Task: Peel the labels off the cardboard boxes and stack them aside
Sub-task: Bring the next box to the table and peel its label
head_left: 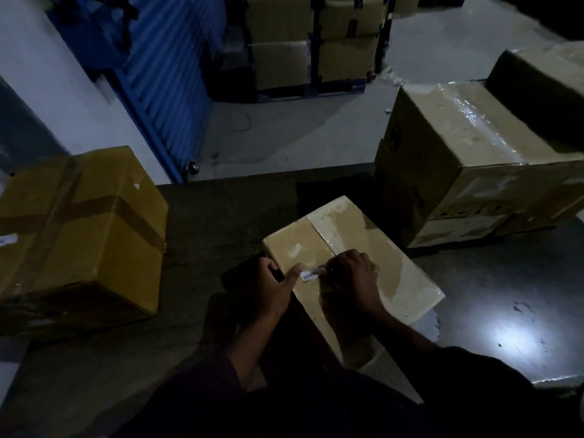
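Note:
A flat cardboard box lies on the dark table in front of me, sealed with clear tape. A small white label sits on its near left top. My left hand grips the box's left edge, its thumb pressing on the top just left of the label. My right hand rests on the box, fingers curled, pinching the label's right end. Whether the label has lifted off the cardboard is hard to see in the dim light.
A taped yellow-brown box stands on the table at the left. Larger boxes are piled at the right. Beyond the table edge lie a grey floor, a blue shutter and racks of boxes.

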### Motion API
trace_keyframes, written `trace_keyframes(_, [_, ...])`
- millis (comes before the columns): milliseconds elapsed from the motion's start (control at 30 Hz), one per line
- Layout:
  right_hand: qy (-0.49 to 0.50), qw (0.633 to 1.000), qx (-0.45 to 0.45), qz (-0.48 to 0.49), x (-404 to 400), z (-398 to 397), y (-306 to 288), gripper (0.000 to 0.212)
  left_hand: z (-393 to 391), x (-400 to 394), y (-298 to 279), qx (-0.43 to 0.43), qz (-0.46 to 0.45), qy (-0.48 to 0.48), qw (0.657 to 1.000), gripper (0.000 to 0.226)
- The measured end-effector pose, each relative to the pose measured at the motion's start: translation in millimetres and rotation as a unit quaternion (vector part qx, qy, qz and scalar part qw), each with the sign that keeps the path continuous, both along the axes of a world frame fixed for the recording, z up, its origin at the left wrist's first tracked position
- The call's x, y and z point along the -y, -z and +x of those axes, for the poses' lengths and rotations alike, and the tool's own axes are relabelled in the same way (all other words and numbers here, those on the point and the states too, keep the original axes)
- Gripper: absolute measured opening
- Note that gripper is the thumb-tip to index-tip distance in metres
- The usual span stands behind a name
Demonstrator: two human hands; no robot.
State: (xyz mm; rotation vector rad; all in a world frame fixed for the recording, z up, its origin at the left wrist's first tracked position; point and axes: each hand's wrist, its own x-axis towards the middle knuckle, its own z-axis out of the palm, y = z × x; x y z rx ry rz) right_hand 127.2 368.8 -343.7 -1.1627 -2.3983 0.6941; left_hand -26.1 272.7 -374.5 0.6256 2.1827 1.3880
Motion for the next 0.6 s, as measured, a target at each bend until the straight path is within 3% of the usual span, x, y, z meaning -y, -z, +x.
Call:
trace_keyframes(67, [-0.004, 1.0, -0.005, 0.002, 1.1, -0.1, -0.8, 0.033, 0.3, 1.3, 2.3, -0.009, 0.002, -0.001, 1.0, 0.041])
trace_keyframes(167, [-0.007, 1.0, 0.019, 0.002, -1.2, -0.9, 0.9, 0.019, 2.1, 3.0, 3.0, -0.028, 0.003, 0.002, 1.0, 0.035])
trace_keyframes(267, [-0.012, 1.0, 0.015, -0.005, -2.7, 1.1, 5.0, 0.019, 2.1, 3.5, 3.0, -0.044, -0.006, 0.007, 0.999, 0.035])
trace_keyframes(500, [-0.01, 1.0, 0.007, 0.007, -2.7, -0.5, 5.5, 0.042, -0.4, 4.2, 3.7, -0.031, -0.01, 0.016, 0.999, 0.043])
trace_keyframes(600, [-0.018, 1.0, 0.008, 0.011, -3.1, -0.5, 6.5, 0.031, 2.2, 3.5, -0.8, -0.037, -0.011, 0.012, 0.999, 0.042])
